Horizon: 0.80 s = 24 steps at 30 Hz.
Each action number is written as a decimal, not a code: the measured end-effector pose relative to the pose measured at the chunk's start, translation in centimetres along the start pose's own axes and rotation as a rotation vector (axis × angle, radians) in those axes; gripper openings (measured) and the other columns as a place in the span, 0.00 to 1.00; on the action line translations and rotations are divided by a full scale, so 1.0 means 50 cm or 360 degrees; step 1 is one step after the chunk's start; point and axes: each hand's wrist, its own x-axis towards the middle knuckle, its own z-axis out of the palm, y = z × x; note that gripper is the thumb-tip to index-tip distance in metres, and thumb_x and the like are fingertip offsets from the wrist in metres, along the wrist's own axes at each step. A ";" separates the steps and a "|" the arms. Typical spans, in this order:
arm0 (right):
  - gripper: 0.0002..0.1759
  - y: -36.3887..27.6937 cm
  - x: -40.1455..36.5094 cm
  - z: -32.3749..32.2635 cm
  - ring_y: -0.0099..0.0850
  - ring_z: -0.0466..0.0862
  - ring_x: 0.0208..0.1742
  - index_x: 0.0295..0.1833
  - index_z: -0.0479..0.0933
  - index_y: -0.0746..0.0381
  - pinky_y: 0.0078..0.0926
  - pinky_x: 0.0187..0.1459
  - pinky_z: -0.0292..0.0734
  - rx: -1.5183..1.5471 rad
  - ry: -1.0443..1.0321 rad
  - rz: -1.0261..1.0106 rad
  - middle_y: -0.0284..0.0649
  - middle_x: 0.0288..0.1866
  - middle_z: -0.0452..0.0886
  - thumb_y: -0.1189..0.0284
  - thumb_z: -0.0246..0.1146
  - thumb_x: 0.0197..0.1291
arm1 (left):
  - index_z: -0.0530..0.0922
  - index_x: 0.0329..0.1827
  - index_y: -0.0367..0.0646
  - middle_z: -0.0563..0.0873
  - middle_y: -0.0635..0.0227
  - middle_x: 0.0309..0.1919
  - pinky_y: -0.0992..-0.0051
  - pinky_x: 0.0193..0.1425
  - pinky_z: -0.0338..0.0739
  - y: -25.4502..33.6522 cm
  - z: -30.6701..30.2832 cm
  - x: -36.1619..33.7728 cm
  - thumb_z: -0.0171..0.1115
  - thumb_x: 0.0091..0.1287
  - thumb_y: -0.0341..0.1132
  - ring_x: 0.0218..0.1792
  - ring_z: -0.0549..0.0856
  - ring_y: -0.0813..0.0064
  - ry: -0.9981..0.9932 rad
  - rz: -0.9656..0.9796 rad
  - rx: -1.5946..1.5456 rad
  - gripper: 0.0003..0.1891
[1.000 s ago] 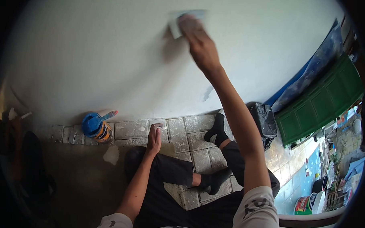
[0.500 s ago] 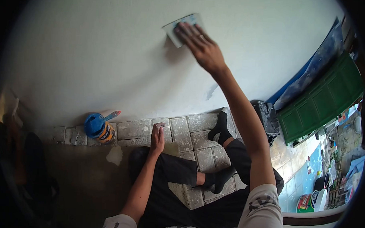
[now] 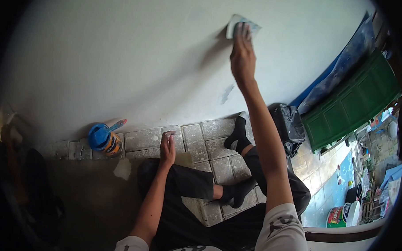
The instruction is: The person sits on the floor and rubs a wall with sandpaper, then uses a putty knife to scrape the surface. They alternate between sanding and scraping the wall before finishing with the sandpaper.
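High on the pale wall (image 3: pixel 137 57), my right hand (image 3: pixel 243 51) holds a thin whitish sheet (image 3: pixel 233 25) against the surface, its fingers over the sheet. The sheet's edges stick out on both sides of the fingers, and a shadow falls to the left. My left hand (image 3: pixel 168 148) is raised above my bent knee, holding nothing, with its fingers apart. To its left stands a blue-topped container (image 3: pixel 113 145) with a blue-handled tool (image 3: pixel 110 129) lying across its opening. A grey mark (image 3: pixel 227 94) shows on the wall below my right hand.
Grey paving blocks (image 3: pixel 192 138) run along the wall's foot. A black plastic bag (image 3: pixel 289 128) sits right of my feet, beside a green panel (image 3: pixel 352 104) and a blue sheet (image 3: pixel 340 64). A red-and-green bucket (image 3: pixel 338 215) stands at the lower right.
My right hand has moved right across the wall with the sheet, and its wrist and the sheet have turned. My left hand stays nearly in place. The view has shifted slightly.
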 end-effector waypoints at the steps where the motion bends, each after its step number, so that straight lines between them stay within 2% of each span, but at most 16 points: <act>1: 0.36 -0.009 -0.002 -0.011 0.45 0.74 0.76 0.79 0.67 0.59 0.42 0.76 0.72 0.0038 -0.0146 -0.0273 0.48 0.77 0.73 0.86 0.54 0.64 | 0.77 0.58 0.36 0.82 0.54 0.50 0.66 0.57 0.76 -0.002 -0.007 0.001 0.44 0.85 0.34 0.51 0.83 0.57 -0.0017 -0.0114 -0.0029 0.14; 2: 0.36 -0.014 -0.007 -0.028 0.46 0.74 0.77 0.79 0.67 0.61 0.43 0.76 0.72 0.0073 -0.0290 -0.0534 0.49 0.77 0.73 0.87 0.54 0.63 | 0.77 0.58 0.36 0.82 0.54 0.50 0.66 0.57 0.76 -0.010 -0.008 0.002 0.44 0.85 0.34 0.51 0.83 0.57 -0.0037 -0.0106 -0.0022 0.14; 3: 0.36 -0.005 0.003 -0.048 0.46 0.73 0.77 0.78 0.69 0.61 0.43 0.75 0.73 0.0031 -0.0300 -0.0622 0.50 0.75 0.75 0.89 0.54 0.63 | 0.77 0.58 0.36 0.82 0.55 0.50 0.66 0.55 0.76 -0.019 -0.006 0.005 0.44 0.85 0.34 0.49 0.82 0.60 -0.0028 0.0042 0.0038 0.14; 4: 0.35 0.036 0.016 -0.041 0.50 0.73 0.77 0.78 0.68 0.63 0.44 0.75 0.72 0.0161 -0.0148 -0.0369 0.52 0.75 0.74 0.88 0.55 0.64 | 0.77 0.58 0.36 0.82 0.56 0.50 0.67 0.53 0.77 -0.028 -0.004 0.008 0.45 0.85 0.35 0.47 0.82 0.63 -0.0017 0.0190 0.0092 0.14; 6: 0.35 0.066 0.026 -0.022 0.54 0.74 0.75 0.77 0.67 0.63 0.46 0.75 0.73 -0.0079 0.0167 0.0050 0.54 0.74 0.75 0.89 0.53 0.63 | 0.77 0.58 0.37 0.82 0.57 0.50 0.67 0.51 0.77 -0.015 -0.001 0.002 0.45 0.85 0.34 0.46 0.81 0.65 0.0001 0.0090 0.0036 0.13; 7: 0.33 0.061 0.019 -0.017 0.57 0.73 0.75 0.76 0.68 0.65 0.47 0.74 0.72 0.0108 0.0036 -0.0004 0.56 0.74 0.74 0.88 0.53 0.64 | 0.76 0.59 0.37 0.82 0.57 0.50 0.68 0.50 0.77 -0.010 -0.005 0.002 0.46 0.84 0.34 0.46 0.81 0.67 -0.0007 -0.0006 -0.0002 0.13; 8: 0.32 0.051 0.027 -0.031 0.56 0.72 0.76 0.76 0.67 0.66 0.46 0.75 0.72 0.0118 -0.0118 -0.0240 0.56 0.74 0.74 0.88 0.53 0.65 | 0.76 0.59 0.37 0.82 0.57 0.50 0.68 0.50 0.77 -0.011 -0.009 0.002 0.46 0.84 0.34 0.46 0.81 0.67 -0.0033 0.0003 0.0004 0.13; 10: 0.33 0.049 0.057 -0.060 0.56 0.71 0.77 0.77 0.66 0.65 0.46 0.76 0.71 0.0143 -0.0139 -0.0439 0.56 0.75 0.73 0.88 0.53 0.65 | 0.76 0.59 0.38 0.81 0.58 0.52 0.67 0.51 0.77 -0.005 -0.002 0.008 0.47 0.84 0.34 0.46 0.81 0.68 -0.0037 0.0040 0.0126 0.12; 11: 0.33 0.056 0.062 -0.055 0.56 0.71 0.77 0.77 0.66 0.65 0.46 0.76 0.71 0.0131 -0.0139 -0.0434 0.56 0.75 0.73 0.88 0.53 0.65 | 0.76 0.59 0.38 0.81 0.58 0.52 0.67 0.51 0.77 0.000 0.002 0.005 0.47 0.84 0.34 0.46 0.81 0.68 -0.0048 0.0045 0.0123 0.12; 13: 0.35 0.063 0.082 -0.043 0.56 0.70 0.78 0.78 0.66 0.63 0.46 0.77 0.69 0.0089 0.0073 -0.0217 0.54 0.76 0.72 0.89 0.51 0.64 | 0.76 0.60 0.38 0.80 0.59 0.55 0.68 0.51 0.77 0.009 0.000 0.002 0.47 0.84 0.33 0.46 0.81 0.69 -0.0031 0.0043 0.0013 0.12; 16: 0.38 0.049 0.081 -0.047 0.63 0.63 0.80 0.81 0.61 0.64 0.51 0.78 0.67 0.0086 -0.0063 -0.0227 0.53 0.82 0.64 0.90 0.51 0.64 | 0.76 0.61 0.39 0.79 0.61 0.58 0.69 0.49 0.76 -0.027 0.005 0.012 0.48 0.83 0.32 0.44 0.79 0.71 0.0073 0.0261 -0.0005 0.12; 17: 0.37 0.054 0.078 -0.042 0.65 0.60 0.81 0.82 0.57 0.67 0.54 0.79 0.63 0.0173 -0.0099 -0.0178 0.58 0.83 0.61 0.88 0.51 0.66 | 0.76 0.61 0.39 0.79 0.61 0.58 0.69 0.49 0.76 -0.028 0.005 0.010 0.48 0.83 0.32 0.44 0.79 0.71 0.0060 0.0273 -0.0008 0.12; 19: 0.36 0.049 0.077 -0.028 0.65 0.60 0.81 0.82 0.57 0.69 0.54 0.80 0.61 0.0194 -0.0027 -0.0133 0.61 0.82 0.60 0.85 0.52 0.68 | 0.75 0.62 0.40 0.79 0.64 0.59 0.71 0.56 0.74 -0.028 0.002 0.005 0.46 0.83 0.32 0.48 0.77 0.75 -0.0026 0.0128 -0.0036 0.13; 21: 0.34 0.043 0.075 -0.020 0.65 0.58 0.82 0.80 0.56 0.74 0.55 0.81 0.57 0.0215 0.0015 -0.0094 0.69 0.81 0.58 0.79 0.56 0.72 | 0.75 0.63 0.40 0.78 0.63 0.60 0.72 0.52 0.74 -0.026 0.001 0.003 0.47 0.82 0.31 0.46 0.78 0.74 -0.0043 0.0164 -0.0006 0.13; 22: 0.35 0.034 0.076 -0.016 0.63 0.60 0.82 0.81 0.57 0.72 0.54 0.81 0.59 0.0223 0.0090 -0.0066 0.65 0.82 0.59 0.78 0.58 0.71 | 0.75 0.63 0.40 0.78 0.61 0.61 0.72 0.49 0.74 -0.028 -0.001 0.006 0.47 0.81 0.29 0.45 0.78 0.74 -0.0046 0.0193 0.0025 0.13; 24: 0.35 0.030 0.082 -0.019 0.60 0.62 0.81 0.81 0.59 0.69 0.53 0.81 0.61 0.0311 0.0129 0.0030 0.60 0.81 0.63 0.79 0.59 0.71 | 0.75 0.63 0.40 0.78 0.61 0.61 0.72 0.50 0.74 -0.033 -0.001 0.004 0.47 0.81 0.28 0.45 0.78 0.74 -0.0051 0.0204 -0.0009 0.13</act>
